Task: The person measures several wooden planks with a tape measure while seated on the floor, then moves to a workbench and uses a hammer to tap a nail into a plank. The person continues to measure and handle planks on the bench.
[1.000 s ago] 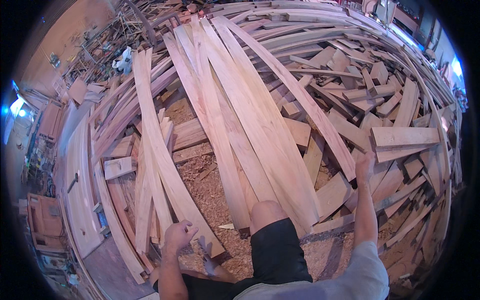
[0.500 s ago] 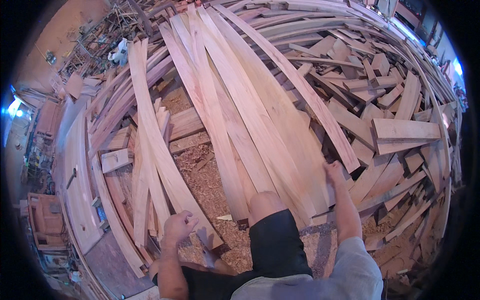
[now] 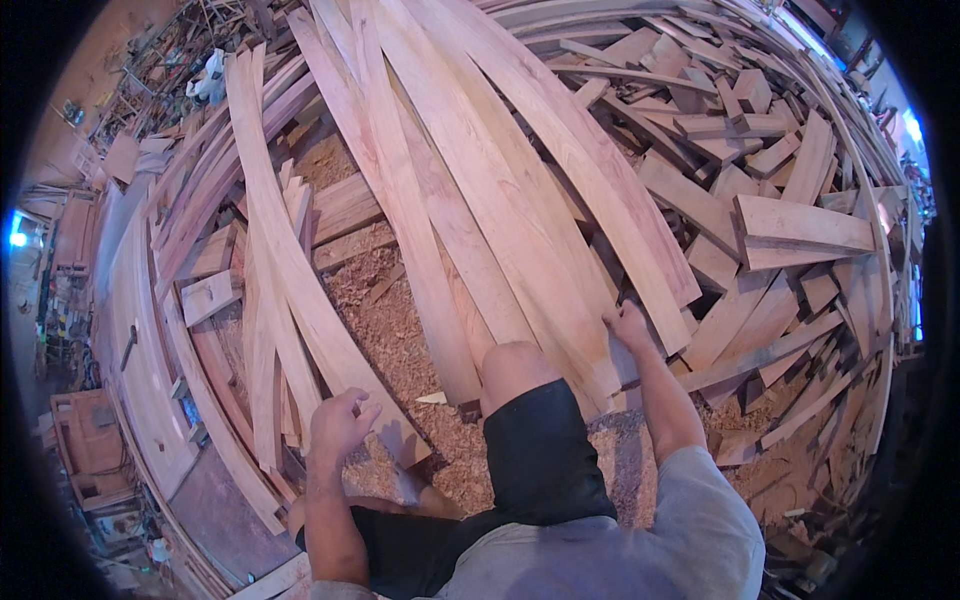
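Hands: the left hand point(image 3: 340, 420) is loosely half curled, holding nothing visible, just beside the near end of a curved board point(image 3: 318, 320). The right hand point(image 3: 628, 325) has its fingers bent at the left edge of the right board point(image 3: 600, 220), near its end; whether it grips cannot be told. The middle boards point(image 3: 490, 210) fan out ahead of the knee point(image 3: 518, 368). Shavings point(image 3: 385, 335) lie left of them; offcuts point(image 3: 800, 230) are heaped at right.
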Demonstrator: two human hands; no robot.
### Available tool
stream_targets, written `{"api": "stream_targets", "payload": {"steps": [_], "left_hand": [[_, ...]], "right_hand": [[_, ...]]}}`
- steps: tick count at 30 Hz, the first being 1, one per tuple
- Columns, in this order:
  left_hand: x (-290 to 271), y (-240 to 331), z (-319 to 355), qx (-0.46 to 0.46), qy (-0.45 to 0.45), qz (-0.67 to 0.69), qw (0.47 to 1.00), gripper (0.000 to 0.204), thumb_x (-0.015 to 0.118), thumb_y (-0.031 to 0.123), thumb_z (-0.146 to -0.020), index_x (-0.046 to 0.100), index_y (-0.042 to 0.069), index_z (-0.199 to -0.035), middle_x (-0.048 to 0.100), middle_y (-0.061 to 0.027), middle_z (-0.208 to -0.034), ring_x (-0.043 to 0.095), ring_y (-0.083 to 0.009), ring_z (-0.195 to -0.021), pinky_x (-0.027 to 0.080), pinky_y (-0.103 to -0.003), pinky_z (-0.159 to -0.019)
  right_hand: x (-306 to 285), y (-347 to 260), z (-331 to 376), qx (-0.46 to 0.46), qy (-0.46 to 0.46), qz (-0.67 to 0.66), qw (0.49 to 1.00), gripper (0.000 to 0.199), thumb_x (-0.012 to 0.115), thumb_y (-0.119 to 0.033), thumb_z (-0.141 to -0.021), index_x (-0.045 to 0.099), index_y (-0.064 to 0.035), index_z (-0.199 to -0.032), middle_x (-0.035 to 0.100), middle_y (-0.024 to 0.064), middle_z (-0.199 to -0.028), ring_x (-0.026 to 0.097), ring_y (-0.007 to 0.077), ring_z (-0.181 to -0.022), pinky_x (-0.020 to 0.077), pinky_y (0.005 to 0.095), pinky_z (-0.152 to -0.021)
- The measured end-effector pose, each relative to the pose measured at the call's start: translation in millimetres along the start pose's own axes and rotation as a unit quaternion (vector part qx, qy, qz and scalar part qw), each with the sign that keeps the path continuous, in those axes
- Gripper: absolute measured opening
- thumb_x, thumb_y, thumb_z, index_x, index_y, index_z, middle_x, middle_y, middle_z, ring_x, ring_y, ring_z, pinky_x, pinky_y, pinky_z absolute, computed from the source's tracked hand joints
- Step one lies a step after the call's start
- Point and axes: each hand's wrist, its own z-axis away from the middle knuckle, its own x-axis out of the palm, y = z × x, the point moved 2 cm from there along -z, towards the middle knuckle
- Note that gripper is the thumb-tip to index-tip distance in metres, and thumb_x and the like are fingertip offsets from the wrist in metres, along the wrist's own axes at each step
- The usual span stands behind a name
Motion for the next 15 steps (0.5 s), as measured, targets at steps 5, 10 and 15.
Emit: {"api": "stream_targets", "payload": {"steps": [5, 10, 15], "left_hand": [[4, -8, 4, -0.007, 0.004, -0.006, 1.000, 0.037, 0.078, 0.040, -0.088, 0.074, 0.010, -0.110, 0.074, -0.0160, -0.085, 0.074, -0.0348, -0.084, 0.057, -0.046, -0.077], [5, -14, 3, -0.019, -0.024, -0.013, 0.999, 0.039, 0.077, 0.043, -0.089, 0.074, 0.011, -0.111, 0.075, -0.0153, -0.085, 0.074, -0.0339, -0.084, 0.058, -0.045, -0.078], [2, -6, -1, -0.014, -0.022, -0.014, 1.000, 0.042, 0.075, 0.047, -0.090, 0.074, 0.011, -0.112, 0.076, -0.0134, -0.086, 0.074, -0.0329, -0.084, 0.058, -0.045, -0.078]], "right_hand": [[-79, 17, -13, 0.062, 0.159, -0.013, 0.985, 0.034, 0.075, -0.029, -0.090, 0.063, 0.0015, -0.100, 0.069, 0.0224, -0.095, 0.066, 0.0431, -0.087, 0.0546, 0.0490, -0.086], [-107, -39, 26, -0.135, 0.307, 0.052, 0.941, 0.031, 0.069, -0.024, -0.098, 0.059, 0.0009, -0.115, 0.064, 0.0238, -0.111, 0.064, 0.0420, -0.101, 0.0505, 0.0502, -0.090], [18, -100, 114, -0.251, 0.102, 0.045, 0.962, 0.055, 0.089, -0.031, -0.074, 0.065, 0.0007, -0.112, 0.064, 0.0239, -0.115, 0.060, 0.0442, -0.110, 0.0481, 0.0514, -0.099]]}}
